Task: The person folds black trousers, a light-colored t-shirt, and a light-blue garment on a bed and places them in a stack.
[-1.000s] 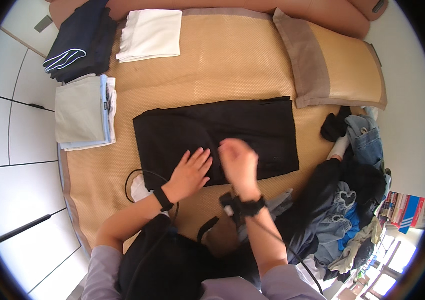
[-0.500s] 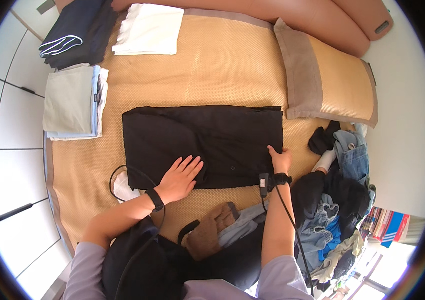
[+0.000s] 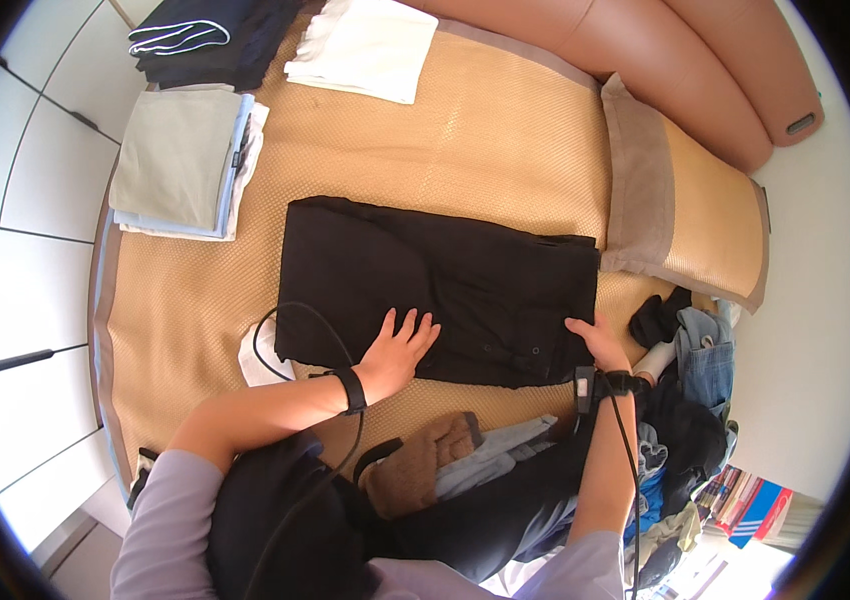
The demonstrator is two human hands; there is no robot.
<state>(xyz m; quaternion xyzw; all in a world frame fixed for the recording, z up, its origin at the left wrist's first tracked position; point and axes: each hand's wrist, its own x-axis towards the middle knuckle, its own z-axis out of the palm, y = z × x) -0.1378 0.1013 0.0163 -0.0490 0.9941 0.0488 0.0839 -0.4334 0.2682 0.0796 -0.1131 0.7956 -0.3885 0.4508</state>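
Observation:
A folded black garment (image 3: 425, 285) lies flat on the woven mat in front of me, with small buttons near its lower right. My left hand (image 3: 397, 357) rests on its near edge, fingers spread and flat on the cloth. At the right end, my right hand (image 3: 600, 345) has its thumb on top of the garment's edge; the other fingers are mostly hidden, apparently under the fabric. Dark bands with black cables circle both wrists. A small white cloth (image 3: 261, 358) pokes out beside the garment's near left corner.
Folded clothes in grey-green (image 3: 175, 150), dark navy (image 3: 215, 45) and cream (image 3: 365, 50) lie at the far left. A mat-covered pillow (image 3: 690, 200) sits at the right, above a heap of jumbled clothes (image 3: 690, 420). Brown and light-blue clothing (image 3: 435, 462) lies by my legs.
The view has turned, so the bed and everything on it appear tilted and shifted. Both hands stay at about the same places on the black garment, which keeps its folded shape.

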